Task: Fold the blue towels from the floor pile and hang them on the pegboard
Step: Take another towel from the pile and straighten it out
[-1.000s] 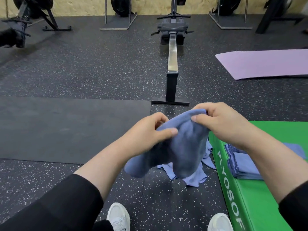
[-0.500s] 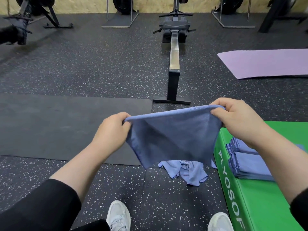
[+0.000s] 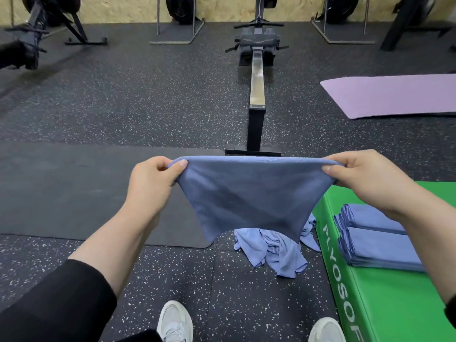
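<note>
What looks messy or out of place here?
Only the crumpled blue towels heaped on the speckled floor beside the green plyo box, unlike the folded towels stacked neatly on it.

There is one view only, from a wide-angle camera on the person's head, so no second view shares any part of the scene. It looks forward and steeply down: the shoes (image 3: 175,322) sit at the bottom edge, the far wall (image 3: 222,8) at the top. Both hands, left (image 3: 153,180) and right (image 3: 365,178), come in from the lower corners and are close to the lens, near mid-frame. The rower (image 3: 256,80) runs straight away from the camera. Straight lines bow toward the frame edges.
</note>
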The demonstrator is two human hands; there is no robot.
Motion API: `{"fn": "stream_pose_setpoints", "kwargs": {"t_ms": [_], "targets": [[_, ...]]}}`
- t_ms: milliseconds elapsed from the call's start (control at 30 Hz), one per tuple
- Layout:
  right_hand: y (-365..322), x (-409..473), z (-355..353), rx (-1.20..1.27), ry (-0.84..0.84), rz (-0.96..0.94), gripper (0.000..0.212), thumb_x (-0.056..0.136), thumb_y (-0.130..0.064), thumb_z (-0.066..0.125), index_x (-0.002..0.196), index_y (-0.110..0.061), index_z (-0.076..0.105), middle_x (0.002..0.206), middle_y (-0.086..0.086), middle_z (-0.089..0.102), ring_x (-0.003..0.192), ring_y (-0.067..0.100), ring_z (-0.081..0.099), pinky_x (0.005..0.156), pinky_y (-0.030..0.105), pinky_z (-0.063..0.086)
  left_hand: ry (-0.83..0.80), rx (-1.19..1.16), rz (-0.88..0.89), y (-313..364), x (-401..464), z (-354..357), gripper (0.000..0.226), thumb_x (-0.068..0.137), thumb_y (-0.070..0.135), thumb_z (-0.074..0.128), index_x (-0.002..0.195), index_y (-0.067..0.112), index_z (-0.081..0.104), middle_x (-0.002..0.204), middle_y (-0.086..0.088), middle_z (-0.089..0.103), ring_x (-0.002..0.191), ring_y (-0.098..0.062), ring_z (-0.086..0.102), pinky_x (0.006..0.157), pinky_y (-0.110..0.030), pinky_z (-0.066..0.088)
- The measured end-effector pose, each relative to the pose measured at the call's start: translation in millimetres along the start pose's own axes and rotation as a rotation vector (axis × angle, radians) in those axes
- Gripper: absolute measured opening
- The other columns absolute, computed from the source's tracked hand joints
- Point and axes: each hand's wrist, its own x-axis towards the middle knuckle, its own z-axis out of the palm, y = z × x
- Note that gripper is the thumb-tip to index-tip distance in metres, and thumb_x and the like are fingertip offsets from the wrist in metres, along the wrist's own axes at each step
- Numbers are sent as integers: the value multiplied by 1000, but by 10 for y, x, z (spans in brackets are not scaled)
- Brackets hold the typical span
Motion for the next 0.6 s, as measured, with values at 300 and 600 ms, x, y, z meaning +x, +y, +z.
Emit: {"fn": "stream_pose_setpoints", "kwargs": {"t_ms": [300, 600], "targets": [[-12, 0, -33, 148, -36, 66, 22, 99, -16, 60, 98, -26, 80, 97, 8, 78, 90, 17, 68, 104, 55, 49, 5, -13, -2, -27, 23, 110, 21, 98, 24, 63, 81, 13, 70, 77, -1, 71, 72, -15, 65, 86, -43, 58], [38, 119, 266, 485, -87, 276, 12, 98, -10, 58, 88, -6, 64, 78, 14, 64, 66, 21, 65, 81, 42, 62, -43, -348, -337, 75, -58, 519, 37, 93, 22, 65, 62, 17, 46, 63, -7, 43, 60, -20, 39, 56, -28, 40]]}}
